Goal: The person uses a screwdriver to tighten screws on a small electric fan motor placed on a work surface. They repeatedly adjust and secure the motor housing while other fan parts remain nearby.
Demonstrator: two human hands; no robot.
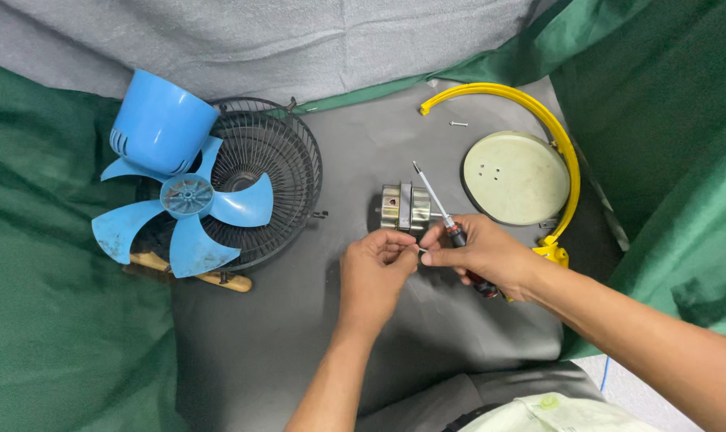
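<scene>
A small metal fan motor (405,208) lies on the dark grey mat (283,336). My left hand (373,276) sits just below the motor, its fingertips pinched on something small that I cannot make out. My right hand (483,254) holds a screwdriver (445,218) with a red and black handle, its thin shaft pointing up and left past the motor. The fingertips of both hands meet just below the motor.
A blue fan blade (185,210) and blue motor housing (161,122) rest on black wire grilles (276,172) at the left. A round pale base disc (515,178) with a yellow curved bracket (539,120) lies at the right. A loose screw (458,124) is near the bracket. Green cloth surrounds the mat.
</scene>
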